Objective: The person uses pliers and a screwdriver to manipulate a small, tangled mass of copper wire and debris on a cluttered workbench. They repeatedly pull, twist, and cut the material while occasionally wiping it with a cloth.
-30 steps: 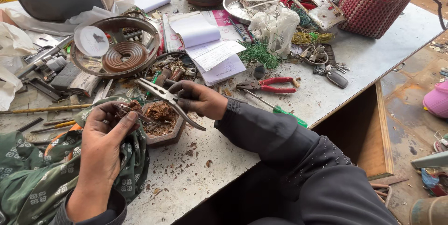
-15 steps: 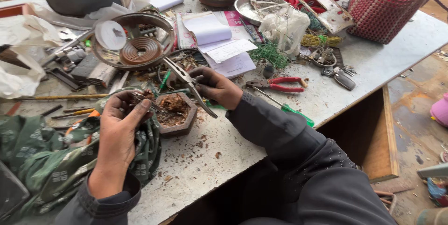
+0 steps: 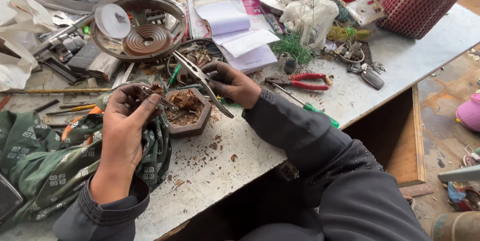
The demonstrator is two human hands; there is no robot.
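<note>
My left hand (image 3: pixel 122 128) pinches a small rusty clump of wire and a thin metal piece over the rim of a brown hexagonal dish (image 3: pixel 192 126) filled with rusty debris. My right hand (image 3: pixel 234 83) grips a pair of metal pliers (image 3: pixel 202 82), whose handles stick out toward me and whose jaws point up-left, just beyond the dish. Both hands hover close together over the dish on the worn white worktable (image 3: pixel 280 136).
A green patterned cloth (image 3: pixel 45 161) lies under my left forearm. Behind the dish sit a round metal pan with a coiled heating element (image 3: pixel 142 33), open paper booklets (image 3: pixel 235 33), red-handled pliers (image 3: pixel 300 81), a green-handled screwdriver (image 3: pixel 312 108), a red woven basket (image 3: pixel 422 1) and scattered tools.
The view has shifted closer to the hands. My left hand has drawn the rusty wire clump up to the dish's rim, and my right hand has tilted the pliers more upright.
</note>
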